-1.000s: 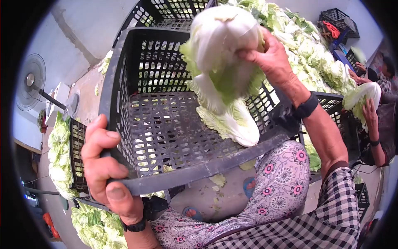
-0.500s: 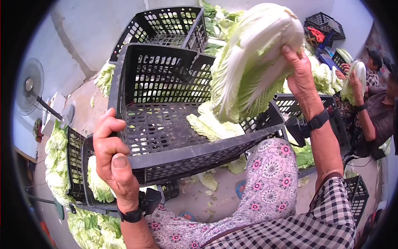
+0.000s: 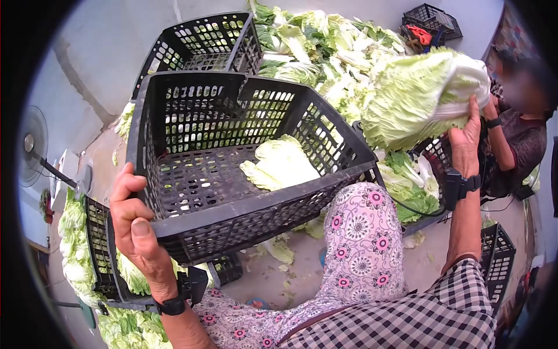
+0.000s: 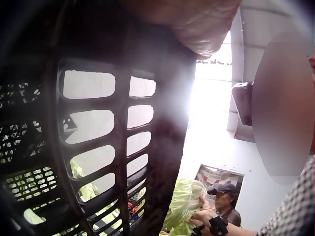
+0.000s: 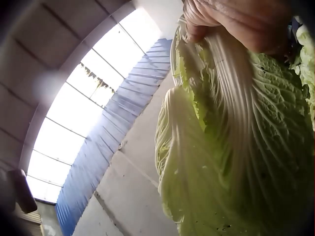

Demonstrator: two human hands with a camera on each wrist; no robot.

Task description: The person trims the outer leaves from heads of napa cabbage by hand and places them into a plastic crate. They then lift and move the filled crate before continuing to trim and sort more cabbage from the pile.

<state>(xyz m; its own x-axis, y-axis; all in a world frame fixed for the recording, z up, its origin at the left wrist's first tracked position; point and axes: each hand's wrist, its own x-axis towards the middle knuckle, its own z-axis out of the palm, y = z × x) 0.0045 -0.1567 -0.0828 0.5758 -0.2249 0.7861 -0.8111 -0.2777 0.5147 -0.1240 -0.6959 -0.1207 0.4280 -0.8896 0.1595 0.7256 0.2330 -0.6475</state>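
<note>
My left hand (image 3: 136, 230) grips the near left corner of a black slatted crate (image 3: 261, 200), its fingers curled over the rim; in the left wrist view the hand (image 4: 192, 24) shows at the top beside the crate wall (image 4: 167, 123). One pale cabbage (image 3: 282, 163) lies on the crate's floor. Out to the right of the crate, my right hand (image 3: 467, 136) holds a large cabbage (image 3: 412, 99) by its white base, leaves pointing left. In the right wrist view, the hand (image 5: 241, 19) pinches the base of that cabbage (image 5: 221, 128) and its leaves hang down.
Behind the crate stand another black crate (image 3: 200, 43) and a large heap of cabbages (image 3: 325, 43). A crate with leafy cabbage (image 3: 407, 186) is right of my knee. More cabbages (image 3: 75, 244) line the left side, near a fan (image 3: 32, 139). Another person (image 3: 511, 145) sits at right.
The cabbage in my right hand has moved right, away from above the crate, and turned so its leaves point left. The crate has tilted, still in my left hand's grip.
</note>
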